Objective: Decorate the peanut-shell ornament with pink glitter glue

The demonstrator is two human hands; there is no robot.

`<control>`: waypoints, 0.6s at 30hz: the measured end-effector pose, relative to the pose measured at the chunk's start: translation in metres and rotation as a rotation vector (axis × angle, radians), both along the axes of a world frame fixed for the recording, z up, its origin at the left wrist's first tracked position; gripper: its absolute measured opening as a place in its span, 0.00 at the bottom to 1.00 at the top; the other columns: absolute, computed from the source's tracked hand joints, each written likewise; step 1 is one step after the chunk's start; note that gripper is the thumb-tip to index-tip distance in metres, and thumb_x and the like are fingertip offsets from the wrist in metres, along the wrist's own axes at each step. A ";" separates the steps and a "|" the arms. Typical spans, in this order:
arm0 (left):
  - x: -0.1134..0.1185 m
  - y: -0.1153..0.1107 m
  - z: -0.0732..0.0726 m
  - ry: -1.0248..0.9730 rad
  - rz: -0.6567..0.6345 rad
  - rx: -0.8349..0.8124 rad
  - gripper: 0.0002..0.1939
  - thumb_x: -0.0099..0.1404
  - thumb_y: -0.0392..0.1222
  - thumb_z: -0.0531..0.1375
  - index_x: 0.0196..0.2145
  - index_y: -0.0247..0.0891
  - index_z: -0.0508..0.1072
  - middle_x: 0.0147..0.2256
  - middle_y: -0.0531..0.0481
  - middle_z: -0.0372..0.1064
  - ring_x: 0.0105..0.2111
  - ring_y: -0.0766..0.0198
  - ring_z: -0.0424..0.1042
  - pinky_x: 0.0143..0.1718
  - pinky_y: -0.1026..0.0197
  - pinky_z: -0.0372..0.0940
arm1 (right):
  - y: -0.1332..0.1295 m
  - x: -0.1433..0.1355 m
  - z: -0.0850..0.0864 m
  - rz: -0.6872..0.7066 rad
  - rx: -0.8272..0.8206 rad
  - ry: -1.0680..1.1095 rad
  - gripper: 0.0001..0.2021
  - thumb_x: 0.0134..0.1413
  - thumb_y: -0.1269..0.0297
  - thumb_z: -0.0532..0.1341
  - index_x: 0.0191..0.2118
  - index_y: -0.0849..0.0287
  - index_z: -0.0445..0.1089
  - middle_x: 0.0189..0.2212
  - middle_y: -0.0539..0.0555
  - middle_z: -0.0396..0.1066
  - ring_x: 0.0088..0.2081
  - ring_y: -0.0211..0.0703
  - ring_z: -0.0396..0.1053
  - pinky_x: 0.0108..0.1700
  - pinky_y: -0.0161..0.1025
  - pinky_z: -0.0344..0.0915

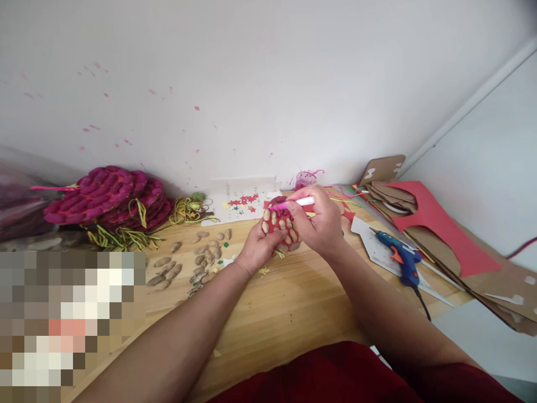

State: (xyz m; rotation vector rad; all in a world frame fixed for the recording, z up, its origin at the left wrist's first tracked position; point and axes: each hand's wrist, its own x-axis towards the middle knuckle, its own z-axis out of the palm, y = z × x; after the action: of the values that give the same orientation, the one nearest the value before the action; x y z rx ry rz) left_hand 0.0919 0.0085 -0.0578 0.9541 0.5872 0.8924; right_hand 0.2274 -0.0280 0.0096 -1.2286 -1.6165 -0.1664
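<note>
My left hand (264, 243) grips a small red disc (274, 226) with unshelled peanuts stuck over its face. Peanuts along its upper edge are coloured magenta; the lower ones keep their natural tan. Closed around a slim pink paintbrush (308, 201) with a white end, my right hand (321, 218) holds it across the disc's top. The brush tip rests at the magenta peanuts, its bristles too small to make out. A bit of yellow-green yarn (279, 254) shows under the disc. Loose peanuts (205, 254) lie on the wooden table (289, 313) left of my hands.
Magenta peanut discs (107, 193) are stacked at the left, with yarn (121, 238) below. Paper stars (245, 200) lie on a white sheet (218, 210). A pink-stained cup (306, 179) stands behind my right hand. Rightward are a blue glue gun (409, 271), red card (453, 235) and cardboard (384, 168).
</note>
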 end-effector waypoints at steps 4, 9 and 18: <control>-0.001 0.000 -0.002 0.027 -0.004 0.032 0.18 0.49 0.40 0.70 0.39 0.36 0.74 0.34 0.49 0.78 0.33 0.61 0.75 0.40 0.59 0.69 | -0.001 0.000 0.004 -0.011 0.034 0.000 0.02 0.63 0.65 0.62 0.37 0.53 0.69 0.33 0.51 0.76 0.37 0.45 0.73 0.43 0.46 0.69; 0.000 0.002 -0.007 0.038 0.015 0.085 0.17 0.51 0.39 0.69 0.39 0.37 0.74 0.35 0.49 0.78 0.34 0.61 0.75 0.40 0.59 0.69 | -0.003 0.000 0.009 -0.005 -0.023 -0.016 0.02 0.63 0.64 0.62 0.37 0.53 0.68 0.33 0.51 0.76 0.37 0.45 0.73 0.43 0.46 0.69; 0.000 0.003 -0.012 0.007 -0.020 0.091 0.19 0.53 0.39 0.70 0.43 0.37 0.75 0.38 0.48 0.79 0.36 0.60 0.76 0.44 0.57 0.70 | -0.005 0.004 0.012 -0.016 -0.008 -0.019 0.03 0.63 0.63 0.62 0.37 0.53 0.69 0.33 0.51 0.76 0.37 0.45 0.73 0.43 0.46 0.69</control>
State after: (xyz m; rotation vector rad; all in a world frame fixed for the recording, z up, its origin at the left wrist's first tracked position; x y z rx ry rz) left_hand 0.0921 0.0110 -0.0701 1.0436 0.5466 0.9042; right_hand 0.2319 -0.0327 0.0216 -1.2499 -1.6252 -0.1822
